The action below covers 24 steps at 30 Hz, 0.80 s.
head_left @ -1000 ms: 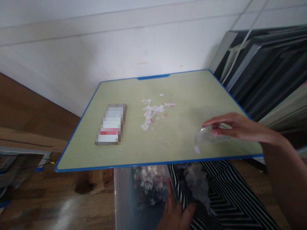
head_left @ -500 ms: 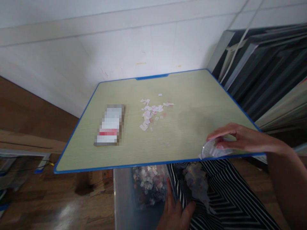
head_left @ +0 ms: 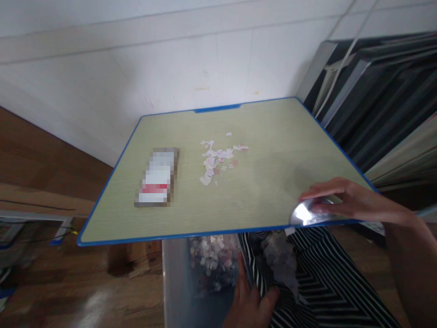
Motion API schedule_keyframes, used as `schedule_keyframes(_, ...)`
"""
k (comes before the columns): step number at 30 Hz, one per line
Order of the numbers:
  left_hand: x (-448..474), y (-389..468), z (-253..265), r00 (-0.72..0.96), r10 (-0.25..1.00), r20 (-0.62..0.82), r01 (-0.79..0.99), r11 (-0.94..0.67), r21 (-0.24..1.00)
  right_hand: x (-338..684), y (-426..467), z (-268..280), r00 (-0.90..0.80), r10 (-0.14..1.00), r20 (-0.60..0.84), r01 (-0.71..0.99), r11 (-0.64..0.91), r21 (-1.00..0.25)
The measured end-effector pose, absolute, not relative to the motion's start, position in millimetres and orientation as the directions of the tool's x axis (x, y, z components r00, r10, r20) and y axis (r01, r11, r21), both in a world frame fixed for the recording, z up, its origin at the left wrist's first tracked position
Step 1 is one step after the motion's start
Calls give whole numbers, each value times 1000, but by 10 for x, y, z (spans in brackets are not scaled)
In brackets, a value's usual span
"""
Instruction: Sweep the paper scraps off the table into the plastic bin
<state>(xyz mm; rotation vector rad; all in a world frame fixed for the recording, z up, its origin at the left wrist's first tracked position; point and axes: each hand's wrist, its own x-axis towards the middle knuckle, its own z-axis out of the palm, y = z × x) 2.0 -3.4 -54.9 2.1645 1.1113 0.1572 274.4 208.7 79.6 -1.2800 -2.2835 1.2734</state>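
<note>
My right hand (head_left: 336, 198) pinches a shiny, round-edged disc (head_left: 305, 213) at the front right edge of the green board (head_left: 266, 187); its exact kind is unclear. A white paper scrap (head_left: 289, 231) shows just past that edge, over the striped cloth on my lap. My left hand (head_left: 251, 300) is below the board, fingers apart, beside the right edge of a clear plastic bin (head_left: 174, 291). Paper bits (head_left: 213, 255) fill part of the bin. A loose cluster of torn paper scraps (head_left: 211, 161) lies mid-board.
A phone (head_left: 157, 177), its screen pixelated, lies on the board's left side. Grey paper bits (head_left: 282, 262) rest on the striped cloth (head_left: 331, 269). Dark flat panels (head_left: 382, 77) lean at the right. A white wall (head_left: 205, 59) stands behind the board.
My right hand has tilted the disc and shifted it slightly right, so it now glints. White scraps at the disc have left the board; one shows below the edge. My left hand is nearly unmoved.
</note>
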Motion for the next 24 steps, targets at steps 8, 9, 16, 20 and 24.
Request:
schedule_keyframes(8, 111, -91, -452, 476, 859, -188, 750, -285, 597, 2545, 2215, 894, -558, 815, -153, 616, 283, -735)
schedule_keyframes(9, 102, -99, -473, 475, 858, -197, 751, -278, 599, 2480, 2256, 897, -543, 831, -120, 611, 293, -735)
schedule_keyframes(16, 6, -95, -648, 554, 799, -233, 714, -311, 628, 1961, 2649, 797, -391, 914, 113, 604, 347, -717)
schedule_keyframes(20, 32, -75, -667, 539, 809, -235, 705, -279, 652, 1750, 2871, 713, -316, 925, 212, 613, 369, -698)
schedule_keyframes(24, 44, -87, -683, 491, 828, -270, 702, -193, 686, 1640, 2948, 665, -340, 911, 235, 600, 402, -692)
